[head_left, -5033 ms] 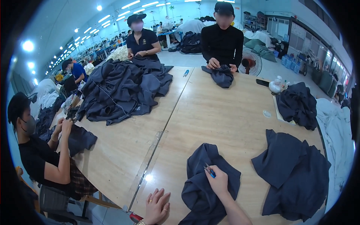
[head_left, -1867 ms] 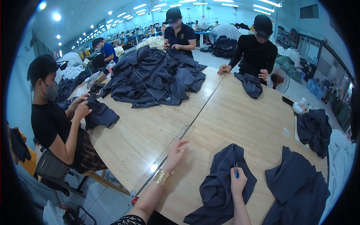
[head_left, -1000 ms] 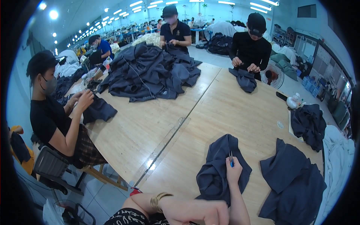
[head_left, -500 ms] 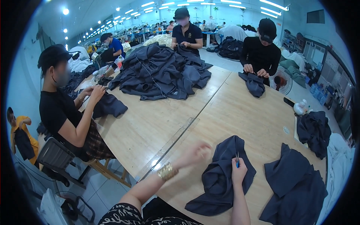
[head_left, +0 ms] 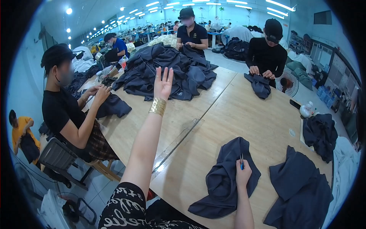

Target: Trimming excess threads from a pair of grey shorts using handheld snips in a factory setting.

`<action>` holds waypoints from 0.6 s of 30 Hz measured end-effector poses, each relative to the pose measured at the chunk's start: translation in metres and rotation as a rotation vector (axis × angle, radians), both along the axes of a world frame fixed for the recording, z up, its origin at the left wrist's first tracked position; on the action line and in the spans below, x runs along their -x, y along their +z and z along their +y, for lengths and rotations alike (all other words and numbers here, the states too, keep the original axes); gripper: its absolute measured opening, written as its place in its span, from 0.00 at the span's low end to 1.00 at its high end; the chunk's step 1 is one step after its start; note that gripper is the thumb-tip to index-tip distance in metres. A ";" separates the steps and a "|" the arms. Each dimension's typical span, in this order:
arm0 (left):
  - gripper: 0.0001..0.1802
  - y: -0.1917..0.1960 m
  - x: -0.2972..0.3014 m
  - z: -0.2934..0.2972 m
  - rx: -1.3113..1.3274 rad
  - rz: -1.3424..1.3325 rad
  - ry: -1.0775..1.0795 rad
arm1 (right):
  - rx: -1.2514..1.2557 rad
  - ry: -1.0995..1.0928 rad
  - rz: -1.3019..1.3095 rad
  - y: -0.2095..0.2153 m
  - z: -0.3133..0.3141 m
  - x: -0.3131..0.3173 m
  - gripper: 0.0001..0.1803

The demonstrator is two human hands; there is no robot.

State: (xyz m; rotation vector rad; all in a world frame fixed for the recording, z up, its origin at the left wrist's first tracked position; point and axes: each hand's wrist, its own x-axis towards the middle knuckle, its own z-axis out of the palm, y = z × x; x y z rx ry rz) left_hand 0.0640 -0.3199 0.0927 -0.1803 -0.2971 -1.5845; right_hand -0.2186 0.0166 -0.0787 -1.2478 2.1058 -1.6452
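Observation:
My left arm reaches far forward across the table [head_left: 228, 110]. My left hand [head_left: 164, 86] is open, palm turned up and fingers stretched out, in front of a big heap of dark grey garments [head_left: 137, 70]. Whether it touches the cloth, I cannot tell. Closer to me, my right hand [head_left: 244, 176] is closed around small blue-handled thread snips [head_left: 241, 159], their metal points facing away from me. Beneath that hand lies a crumpled dark grey garment [head_left: 219, 181] with a gathered edge. Another dark grey garment [head_left: 299, 187] lies to its right.
Co-workers handle grey cloth at the left [head_left: 61, 103], far side [head_left: 190, 34] and far right [head_left: 270, 53]. A bunched dark garment [head_left: 319, 135] and a white plastic bag [head_left: 306, 109] sit along the right edge. A seam [head_left: 190, 131] crosses the tabletop.
My left hand has swung forward and left, from beside the near garment to the big heap, and its fingers are now stretched out. My right hand with the snips has stayed put.

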 end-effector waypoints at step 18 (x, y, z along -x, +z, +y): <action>0.22 0.002 0.002 -0.019 0.636 -2.681 1.073 | -0.038 0.006 0.019 0.006 0.000 -0.003 0.11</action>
